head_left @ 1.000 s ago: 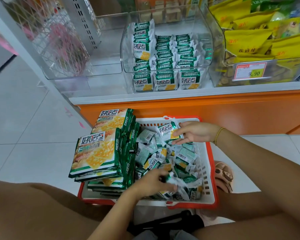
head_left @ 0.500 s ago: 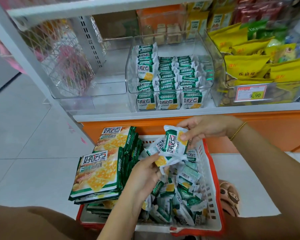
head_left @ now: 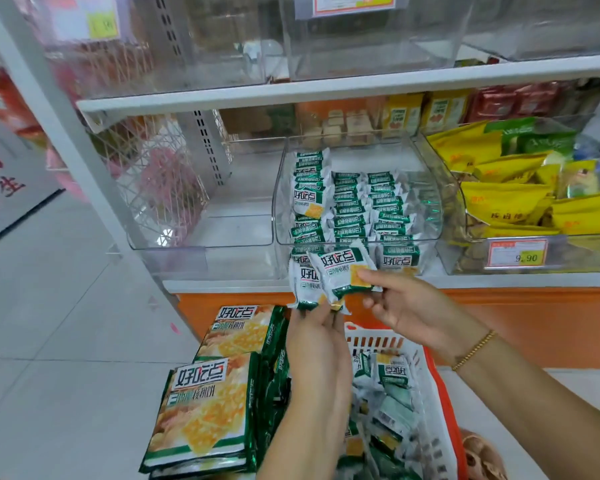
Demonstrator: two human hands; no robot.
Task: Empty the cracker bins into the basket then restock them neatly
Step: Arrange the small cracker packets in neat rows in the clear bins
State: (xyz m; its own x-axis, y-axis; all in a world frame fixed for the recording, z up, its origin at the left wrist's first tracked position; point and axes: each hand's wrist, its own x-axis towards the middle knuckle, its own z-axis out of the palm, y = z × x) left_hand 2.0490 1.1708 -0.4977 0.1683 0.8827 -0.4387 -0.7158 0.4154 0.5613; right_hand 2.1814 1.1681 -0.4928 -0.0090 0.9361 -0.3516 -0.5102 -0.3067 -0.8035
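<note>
Just beyond the left hand (head_left: 317,344) and right hand (head_left: 406,306) stands the clear cracker bin (head_left: 280,188), rows of packets (head_left: 350,206) inside, the basket (head_left: 411,351) lies beneath them, and the hands, nearly touching, each pinch seemingly one small cracker packet (head_left: 340,268).

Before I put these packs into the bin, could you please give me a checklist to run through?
1. Right hand grip on front pack: pinched at its corner, ok.
2. Left hand grip on second pack: held at its lower end, ok.
3. Room in clear bin: bare floor behind the rows, ok.
4. Front pack squared to the rows: tilted, not ok.
</note>
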